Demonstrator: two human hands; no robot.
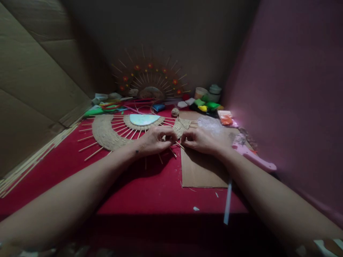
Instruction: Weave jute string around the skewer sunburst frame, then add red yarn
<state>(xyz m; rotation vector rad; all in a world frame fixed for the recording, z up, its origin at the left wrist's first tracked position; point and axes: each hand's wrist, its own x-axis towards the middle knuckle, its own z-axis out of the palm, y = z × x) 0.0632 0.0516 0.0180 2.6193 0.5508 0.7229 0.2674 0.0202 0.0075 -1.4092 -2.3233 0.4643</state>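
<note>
A half-round fan of thin sticks with a woven twine band lies flat on the red cloth. At its centre sits a pale blue half-disc. My left hand is closed at the band's right end, thumb and fingers pinched together. Close beside it, my right hand pinches too, near a stick tip. Between and behind the hands shows the woven right end, with a small ball of twine just beyond. What exactly the fingertips hold is hidden; twine seems likely but is too small to make out.
A brown board lies under my right hand. On the right is a pink glue gun with a glue stick. Orange-handled scissors and clay packets lie behind. A finished stick fan leans at the back wall.
</note>
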